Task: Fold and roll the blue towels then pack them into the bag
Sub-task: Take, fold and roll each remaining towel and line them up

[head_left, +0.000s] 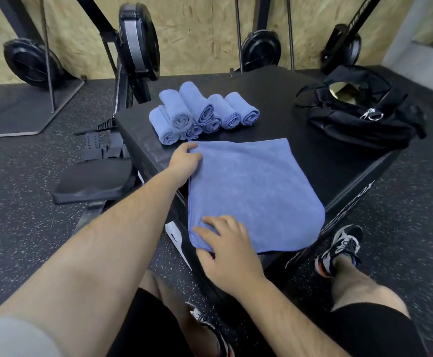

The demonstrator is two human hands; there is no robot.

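A blue towel (256, 191) lies flat on the black box (339, 161), its near edge hanging over the box's front. My left hand (184, 161) pinches the towel's far left corner. My right hand (229, 249) rests on the near left corner, with its fingers spread on the cloth. Several rolled blue towels (200, 114) lie in a pile at the back of the box. The black bag (359, 112) sits at the box's far right with its top open.
Rowing machines (138, 45) stand along the wooden wall behind the box. A rower seat and rail (94, 181) lie to the left of the box. My legs and shoes (339, 251) are beside the box's near corner, on the speckled rubber floor.
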